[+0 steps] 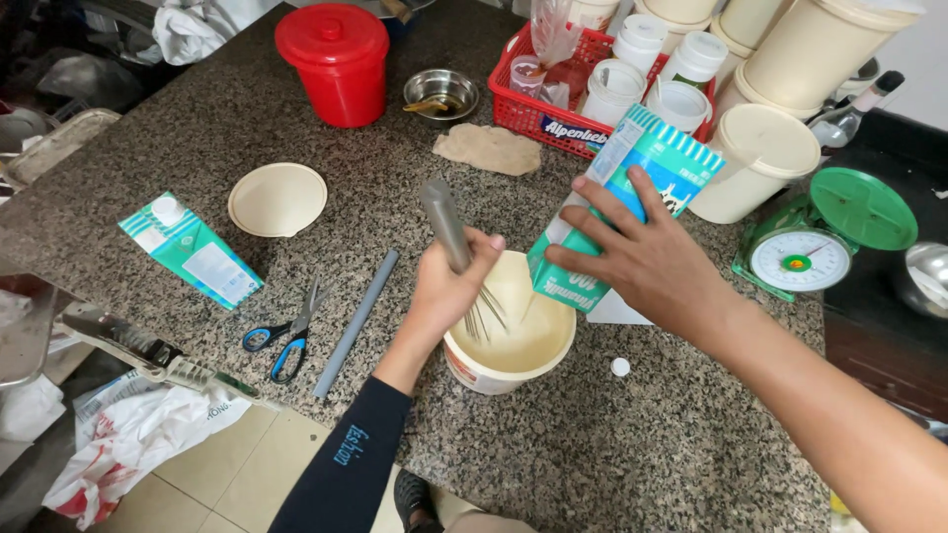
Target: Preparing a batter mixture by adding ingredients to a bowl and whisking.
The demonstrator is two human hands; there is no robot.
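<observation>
Left hand (pixel 446 286): closed around the smooth, stiff metal handle of a whisk (pixel 456 247), whose wires are dipped in the tub.
Tub (pixel 509 341): a round cream plastic container, set near the worktop (pixel 612 444) edge and holding pale liquid; judged light and easily tipped.
Right hand (pixel 647 262): wrapped around a tilted teal-and-white carton (pixel 622 202), spout end lowered over the tub; coated card, judged slick and crushable, best gripped mid-body.
Left side: scissors (pixel 286 331), a grey rod (pixel 355 321), a second carton (pixel 193 247).
Far side: a red lidded bucket (pixel 336 59), a red basket (pixel 553 109) of jars.
</observation>
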